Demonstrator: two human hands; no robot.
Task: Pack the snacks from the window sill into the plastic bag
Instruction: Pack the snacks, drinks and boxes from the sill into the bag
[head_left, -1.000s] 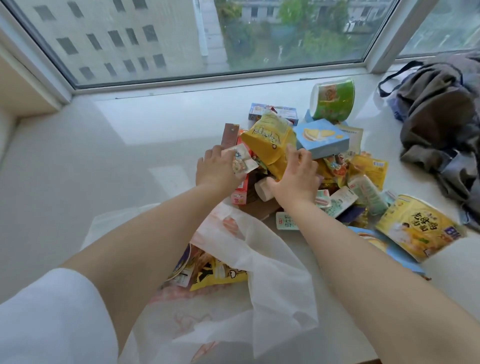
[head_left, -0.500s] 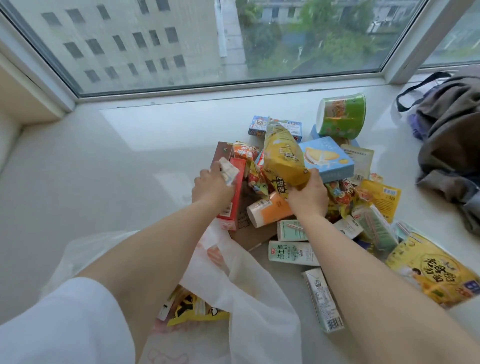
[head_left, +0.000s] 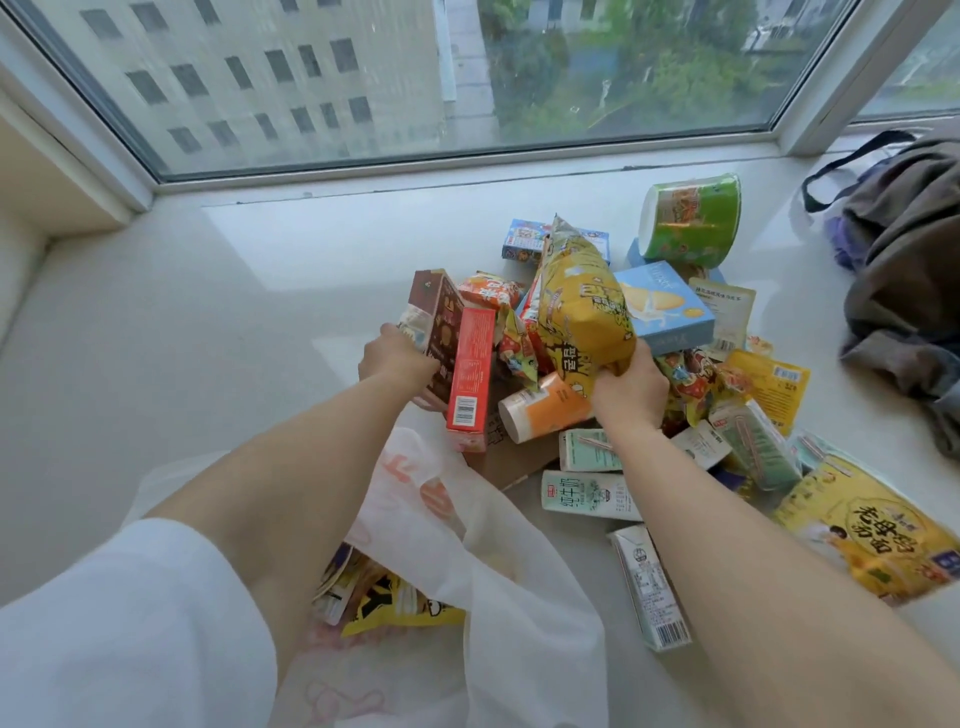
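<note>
A heap of snacks lies on the pale window sill (head_left: 218, 322). My right hand (head_left: 628, 387) grips the lower end of a yellow snack bag (head_left: 582, 306) and holds it upright above the heap. My left hand (head_left: 397, 356) holds a brown snack box (head_left: 434, 317) together with a red box (head_left: 470, 374), both standing on end. The white plastic bag (head_left: 498, 587) lies open under my forearms, with a yellow packet (head_left: 395, 603) and other snacks inside.
A light blue box (head_left: 670, 306), a green cup (head_left: 693, 218), an orange cup (head_left: 545, 410), milk cartons (head_left: 589, 493) and a large yellow packet (head_left: 872, 535) lie around. A dark bag with clothes (head_left: 909, 270) sits at the right. The window frame (head_left: 467, 166) runs along the back.
My right hand lifted the yellow bag upright off the heap. My left hand took up the brown and red boxes and raised them. The view shifted closer and lower.
</note>
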